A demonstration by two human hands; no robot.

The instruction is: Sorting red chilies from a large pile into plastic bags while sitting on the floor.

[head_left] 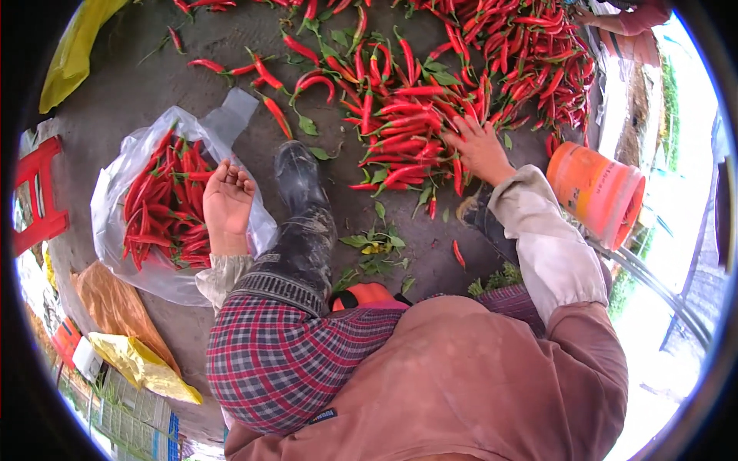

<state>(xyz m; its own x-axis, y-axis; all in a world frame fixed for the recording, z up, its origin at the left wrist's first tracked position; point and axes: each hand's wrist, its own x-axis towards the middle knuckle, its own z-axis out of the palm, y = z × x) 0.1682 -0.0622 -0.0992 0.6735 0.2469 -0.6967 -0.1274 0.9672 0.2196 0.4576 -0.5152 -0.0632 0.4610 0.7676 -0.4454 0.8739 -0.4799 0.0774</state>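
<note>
My left hand (227,201) is palm up beside red chili peppers (165,211) in a clear plastic bag (115,180), its fingers loosely curled and apart, with nothing visible in them. My right hand (477,150) reaches onto the pepper pile (403,134) with fingers spread over the chilies, touching them; some fingertips are partly hidden among them. Loose chilies (275,115) and green leaves (380,242) lie on the dark ground around my rubber boot (300,200).
An orange bucket (584,188) lies tipped at right. Another person's hand (586,17) reaches beside the larger heap (542,69). A red plastic piece (37,196), yellow bags (142,361) and an orange sack (127,303) sit along the left.
</note>
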